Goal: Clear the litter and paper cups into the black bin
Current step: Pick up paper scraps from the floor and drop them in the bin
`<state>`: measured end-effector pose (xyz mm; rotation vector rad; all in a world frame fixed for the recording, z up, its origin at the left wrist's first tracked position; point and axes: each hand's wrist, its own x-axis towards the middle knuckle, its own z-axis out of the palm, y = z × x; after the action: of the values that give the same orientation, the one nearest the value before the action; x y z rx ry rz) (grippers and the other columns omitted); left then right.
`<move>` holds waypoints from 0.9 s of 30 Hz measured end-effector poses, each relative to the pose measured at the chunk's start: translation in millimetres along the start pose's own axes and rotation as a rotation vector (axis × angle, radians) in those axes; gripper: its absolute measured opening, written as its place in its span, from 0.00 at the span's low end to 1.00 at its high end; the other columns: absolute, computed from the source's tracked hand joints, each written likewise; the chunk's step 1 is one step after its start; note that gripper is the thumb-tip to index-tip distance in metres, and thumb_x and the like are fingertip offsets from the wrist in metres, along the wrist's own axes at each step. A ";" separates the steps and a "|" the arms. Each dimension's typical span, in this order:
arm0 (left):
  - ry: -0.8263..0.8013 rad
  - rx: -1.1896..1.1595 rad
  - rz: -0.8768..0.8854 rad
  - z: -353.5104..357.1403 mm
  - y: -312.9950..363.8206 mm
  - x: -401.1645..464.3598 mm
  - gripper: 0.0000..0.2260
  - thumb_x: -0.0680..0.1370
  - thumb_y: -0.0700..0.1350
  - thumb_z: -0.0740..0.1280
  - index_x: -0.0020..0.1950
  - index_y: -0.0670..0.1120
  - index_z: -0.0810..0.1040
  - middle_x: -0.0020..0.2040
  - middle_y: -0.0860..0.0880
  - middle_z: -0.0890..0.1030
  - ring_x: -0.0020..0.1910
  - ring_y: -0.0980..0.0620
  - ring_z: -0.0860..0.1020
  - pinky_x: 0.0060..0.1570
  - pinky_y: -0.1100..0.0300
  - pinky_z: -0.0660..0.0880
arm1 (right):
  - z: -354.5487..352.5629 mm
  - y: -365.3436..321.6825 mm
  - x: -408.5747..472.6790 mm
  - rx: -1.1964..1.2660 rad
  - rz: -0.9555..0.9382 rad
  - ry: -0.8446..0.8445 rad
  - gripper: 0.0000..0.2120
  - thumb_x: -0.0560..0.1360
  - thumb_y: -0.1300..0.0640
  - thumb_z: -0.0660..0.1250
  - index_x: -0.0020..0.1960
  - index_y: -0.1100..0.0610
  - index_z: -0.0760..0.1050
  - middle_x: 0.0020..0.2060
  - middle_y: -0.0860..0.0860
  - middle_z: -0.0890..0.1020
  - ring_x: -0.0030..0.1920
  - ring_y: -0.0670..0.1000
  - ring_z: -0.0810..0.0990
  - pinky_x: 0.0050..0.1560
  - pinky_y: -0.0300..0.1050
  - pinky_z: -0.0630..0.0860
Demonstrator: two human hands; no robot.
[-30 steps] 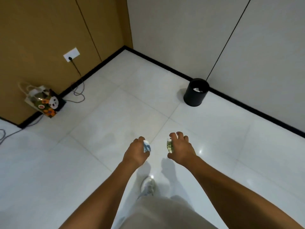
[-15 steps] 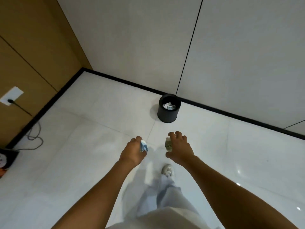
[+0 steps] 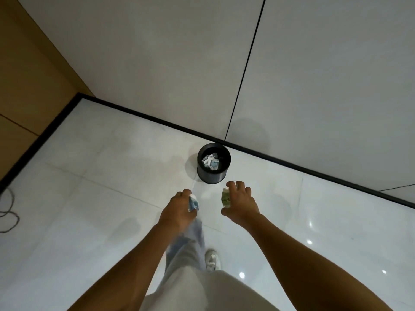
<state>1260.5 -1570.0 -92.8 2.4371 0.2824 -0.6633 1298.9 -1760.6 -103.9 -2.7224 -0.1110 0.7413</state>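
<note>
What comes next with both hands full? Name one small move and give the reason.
Probably one more step forward, bringing both hands over the black bin. The left hand grips a blue-white scrap and the right hand grips a green-printed scrap, but both are short of the rim. The bin stands open by the wall, with crumpled litter inside.

No text can be read; the green-printed litter (image 3: 225, 198) perhaps bears print, too blurred.
</note>
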 end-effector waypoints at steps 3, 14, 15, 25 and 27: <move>-0.024 0.039 0.012 -21.3 5.1 52.7 0.22 0.75 0.48 0.69 0.66 0.46 0.66 0.61 0.45 0.74 0.60 0.47 0.74 0.58 0.56 0.74 | -12.5 -4.0 47.6 0.044 0.046 -0.002 0.37 0.66 0.52 0.73 0.70 0.52 0.59 0.65 0.54 0.65 0.60 0.57 0.67 0.52 0.49 0.72; -0.114 0.073 0.048 -66.4 28.0 241.6 0.24 0.75 0.48 0.70 0.67 0.46 0.65 0.62 0.45 0.74 0.59 0.47 0.74 0.53 0.60 0.73 | -38.9 -7.2 204.8 0.164 0.173 -0.006 0.40 0.68 0.50 0.74 0.73 0.52 0.57 0.69 0.54 0.63 0.66 0.57 0.65 0.61 0.51 0.74; -0.119 0.072 0.049 -64.3 29.2 254.4 0.24 0.75 0.48 0.70 0.67 0.46 0.65 0.62 0.45 0.74 0.59 0.47 0.74 0.53 0.59 0.74 | -37.6 -4.2 216.4 0.176 0.182 -0.012 0.40 0.68 0.50 0.74 0.73 0.52 0.57 0.69 0.54 0.63 0.66 0.57 0.65 0.61 0.51 0.74; -0.120 0.057 0.040 -21.2 19.2 355.6 0.21 0.75 0.46 0.70 0.66 0.45 0.67 0.59 0.44 0.75 0.55 0.47 0.76 0.49 0.60 0.73 | -6.7 37.1 340.1 0.137 0.164 -0.077 0.39 0.69 0.50 0.73 0.73 0.52 0.56 0.70 0.57 0.61 0.66 0.59 0.67 0.61 0.52 0.73; -0.124 0.059 0.023 -8.1 12.6 368.5 0.23 0.75 0.46 0.70 0.67 0.45 0.67 0.61 0.44 0.75 0.57 0.47 0.76 0.51 0.59 0.75 | 6.2 40.7 368.1 0.131 0.137 -0.083 0.39 0.69 0.49 0.73 0.73 0.53 0.56 0.71 0.57 0.62 0.66 0.60 0.67 0.62 0.53 0.72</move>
<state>1582.4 -1558.0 -272.5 2.4389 0.1874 -0.8190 1612.9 -1739.9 -299.2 -2.5948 0.1033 0.8684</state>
